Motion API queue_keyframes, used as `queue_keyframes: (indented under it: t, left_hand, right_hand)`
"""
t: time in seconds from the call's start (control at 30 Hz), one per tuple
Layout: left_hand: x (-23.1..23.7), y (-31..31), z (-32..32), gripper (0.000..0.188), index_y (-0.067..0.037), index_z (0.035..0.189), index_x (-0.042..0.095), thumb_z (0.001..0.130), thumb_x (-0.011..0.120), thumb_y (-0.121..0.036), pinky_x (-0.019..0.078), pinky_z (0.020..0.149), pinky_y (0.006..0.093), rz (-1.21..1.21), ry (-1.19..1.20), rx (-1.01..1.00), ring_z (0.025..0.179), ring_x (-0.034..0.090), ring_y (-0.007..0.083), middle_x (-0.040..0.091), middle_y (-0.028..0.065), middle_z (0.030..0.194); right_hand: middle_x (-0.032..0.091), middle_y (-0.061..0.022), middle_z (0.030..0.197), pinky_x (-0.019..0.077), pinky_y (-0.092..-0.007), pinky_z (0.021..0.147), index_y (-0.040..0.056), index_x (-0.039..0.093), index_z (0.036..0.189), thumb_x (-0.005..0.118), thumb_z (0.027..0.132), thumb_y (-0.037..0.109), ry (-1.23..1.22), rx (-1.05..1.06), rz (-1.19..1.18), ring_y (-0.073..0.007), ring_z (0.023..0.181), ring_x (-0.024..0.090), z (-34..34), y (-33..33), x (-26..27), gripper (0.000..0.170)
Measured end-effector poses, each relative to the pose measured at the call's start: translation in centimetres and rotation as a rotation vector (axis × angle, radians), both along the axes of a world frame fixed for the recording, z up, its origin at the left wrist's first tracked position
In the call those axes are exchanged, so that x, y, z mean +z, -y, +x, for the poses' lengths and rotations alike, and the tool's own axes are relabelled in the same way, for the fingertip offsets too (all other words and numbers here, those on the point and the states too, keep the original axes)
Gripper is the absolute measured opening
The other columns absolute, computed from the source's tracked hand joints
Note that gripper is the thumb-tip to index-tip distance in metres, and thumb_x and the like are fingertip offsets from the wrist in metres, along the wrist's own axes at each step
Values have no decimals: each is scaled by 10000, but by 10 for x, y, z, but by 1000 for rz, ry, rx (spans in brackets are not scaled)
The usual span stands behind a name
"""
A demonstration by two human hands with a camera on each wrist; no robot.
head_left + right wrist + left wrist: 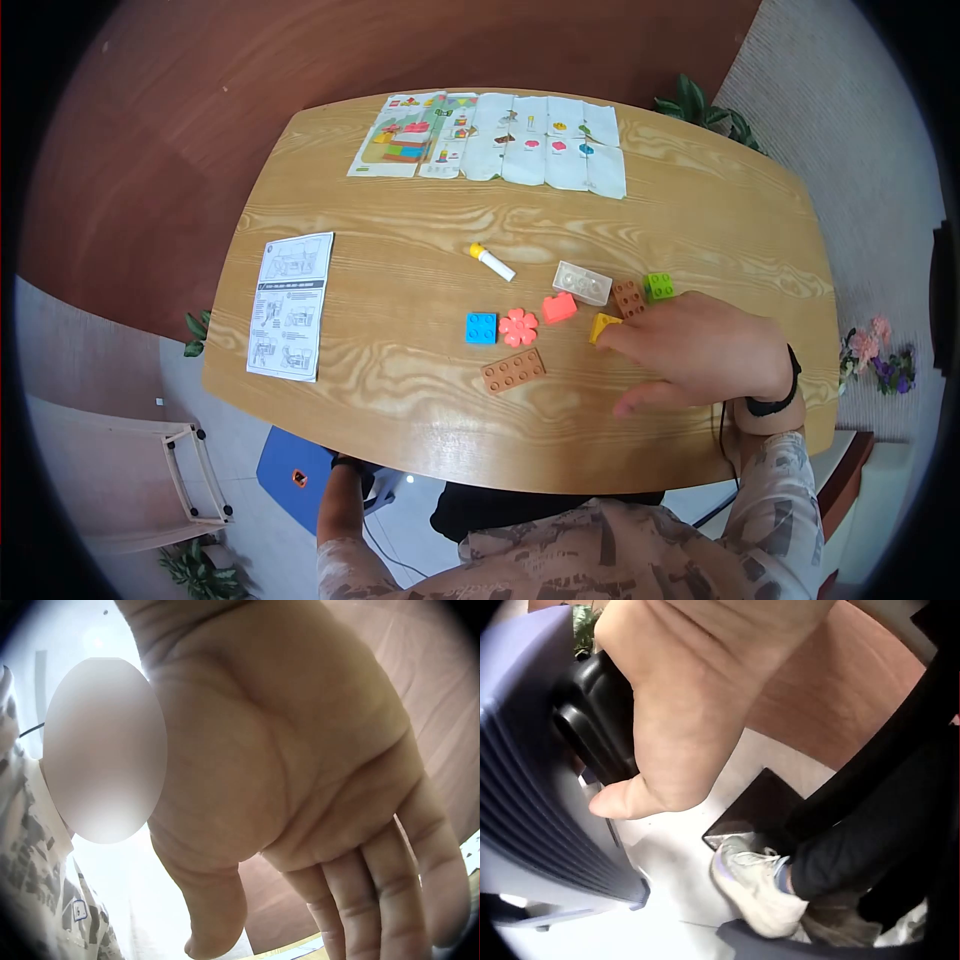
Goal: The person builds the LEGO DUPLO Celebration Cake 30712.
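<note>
My right hand (690, 350) reaches over the right side of the wooden table, its fingertips at a yellow brick (604, 327). In the right wrist view its palm shows, with fingers extended and thumb apart. Beside the hand lie a brown brick (628, 298) and a green brick (660, 287). A white brick (583, 283), coral brick (560, 308), coral flower piece (518, 327), blue brick (481, 328) and longer brown brick (513, 371) lie leftward. Below the table, my left hand (697, 712) is against a black handle-like part (592, 720), its fingers hidden.
A white stick with a yellow tip (493, 262) lies behind the bricks. An unfolded picture sheet (490, 145) spans the table's (400, 400) far side. A printed instruction leaflet (290, 305) lies at the left. A blue ribbed plastic item (547, 810) stands on the floor.
</note>
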State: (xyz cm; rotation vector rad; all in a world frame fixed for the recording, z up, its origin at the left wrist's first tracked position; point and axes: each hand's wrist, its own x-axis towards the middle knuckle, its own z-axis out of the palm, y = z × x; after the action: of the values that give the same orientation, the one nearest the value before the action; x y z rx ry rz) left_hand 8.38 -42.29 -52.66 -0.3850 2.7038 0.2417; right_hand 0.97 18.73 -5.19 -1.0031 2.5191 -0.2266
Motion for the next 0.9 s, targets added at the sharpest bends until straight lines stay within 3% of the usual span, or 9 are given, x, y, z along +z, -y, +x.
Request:
queue_keyframes:
  t: [0.07,0.17,0.27,0.37,0.9]
  left_hand:
    - [12,-21,-14,652,-135,1595,347,1033,509,-423,239,1220,507,63,-42,45,1520,292,345,381,159,1628]
    - [24,-46,-29,641,-127,1586,356,1034,509,-415,246,1214,505,137,-87,77,1510,303,344,390,162,1618]
    - [33,-67,-35,630,-119,1578,366,1036,508,-406,254,1209,503,188,-108,88,1500,314,344,400,164,1608]
    - [40,-81,-37,619,-111,1569,375,1037,507,-397,262,1204,501,216,-125,100,1490,325,344,409,167,1597]
    - [49,-68,-15,563,-69,1523,426,1042,504,-351,302,1175,490,314,-207,236,1437,384,343,460,180,1541]
  right_hand:
    - [672,-131,946,526,-455,745,66,598,1205,719,897,561,6,-2,10,-350,902,668,3,0,3,595]
    - [658,-161,874,533,-476,773,-20,577,1123,666,948,517,-2,21,-84,-383,878,662,7,-3,8,572]
    - [672,-130,972,535,-448,762,54,596,1213,696,916,563,-10,10,-81,-342,911,669,11,-8,6,598]
    - [664,-166,911,529,-466,790,-31,578,1169,672,954,485,-42,38,-169,-376,907,661,14,-13,5,566]
    - [650,-187,835,518,-491,732,-43,570,1080,706,939,421,61,5,-150,-398,830,664,3,-13,14,503]
